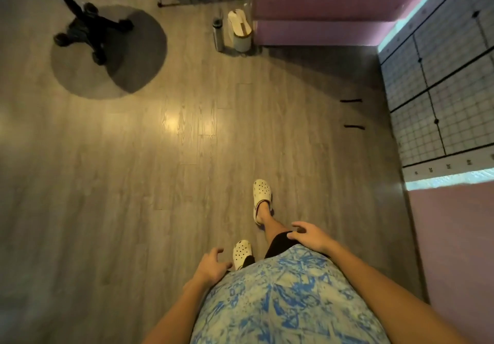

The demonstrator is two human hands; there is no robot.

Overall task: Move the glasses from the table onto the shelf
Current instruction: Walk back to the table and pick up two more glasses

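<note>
View straight down at a wood-look floor (133, 183), left hand (211, 264) and right hand (307, 235) both empty with fingers loosely apart, cream clogs (262, 196) mid-stride, gridded tabletop (441, 97) at right edge, no glasses visible on it, black stand (88, 30) far left

Two bare hands, a left hand (212, 263) and a right hand (310, 235), both empty with fingers loosely spread. Two white clogs, one (262, 196) ahead, one (242, 253) behind. One black wheeled stand (91, 32) on one round grey mat (139, 57). One steel bottle (217, 33). One small white bin (242, 39). Two short black strips (350, 100) on the floor. One gridded tabletop (441, 103).
</note>
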